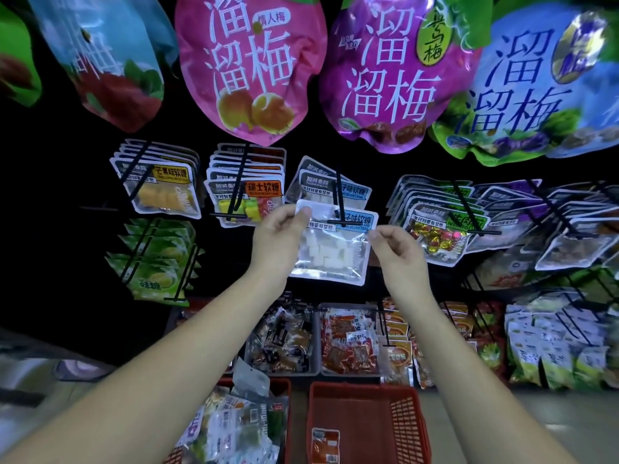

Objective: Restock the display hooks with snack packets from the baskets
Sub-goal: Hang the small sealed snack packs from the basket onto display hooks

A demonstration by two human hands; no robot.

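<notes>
A: Top of frame first?
B: Big bags hang across the top: pink bag (248,68), purple bag (388,75), blue bag (522,88). Under them are rows of black hooks with small packets: yellow candy packets (160,192), mixed-colour candy packets (248,195), wrapped-sweet packets (438,232) and green packets (154,259) lower left.

A: Floor level?
B: Two red baskets. The right basket (407,416) has one orange packet (325,445) lying in it. The left basket (286,396) is heaped with mixed packets. Behind both are grey bins (284,370) of snacks.

A: Task item, where?
B: A clear packet (331,256) of white cubes, held up mid-frame between both hands. Its top edge is at the tip of the hook (339,189), in front of the matching packets (321,185) hanging there. Can't tell whether its hole is on the hook.

A: Hands?
B: The left hand (274,236) pinches the packet's top left corner, thumb and forefinger clamped on it. The right hand (398,252) pinches the right edge near the top, fingertips closed on the film. Both bare forearms reach up from the bottom corners.
</notes>
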